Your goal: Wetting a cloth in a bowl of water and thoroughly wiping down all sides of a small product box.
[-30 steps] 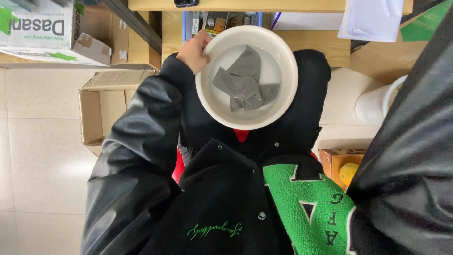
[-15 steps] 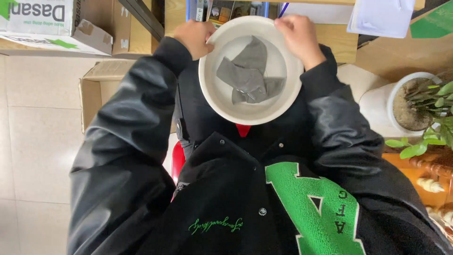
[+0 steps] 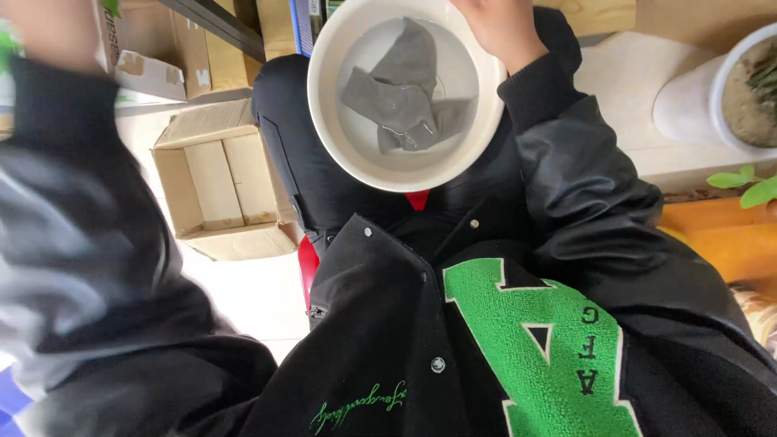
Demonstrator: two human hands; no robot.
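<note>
A round white bowl (image 3: 356, 154) rests on my lap, over black trousers. A grey cloth (image 3: 405, 93) lies crumpled inside it, and it looks wet. My right hand (image 3: 502, 28) grips the bowl's far right rim, its black sleeve running down to the right. My left hand (image 3: 48, 32) is off the bowl, raised at the upper left. It is blurred by motion, so its fingers are unclear. The nearest thing to it is a cardboard carton. My black jacket with a green letter patch (image 3: 526, 348) fills the lower view.
An open, empty cardboard box (image 3: 218, 190) stands on the pale floor at my left. Another carton (image 3: 150, 65) sits above it. A white plant pot (image 3: 720, 89) with soil and green leaves (image 3: 749, 188) is at the right. A sliver of red seat (image 3: 307, 263) shows under me.
My left hand has let go of the bowl's far left rim and swung up to the left. My right hand stays on the rim. The view has shifted closer.
</note>
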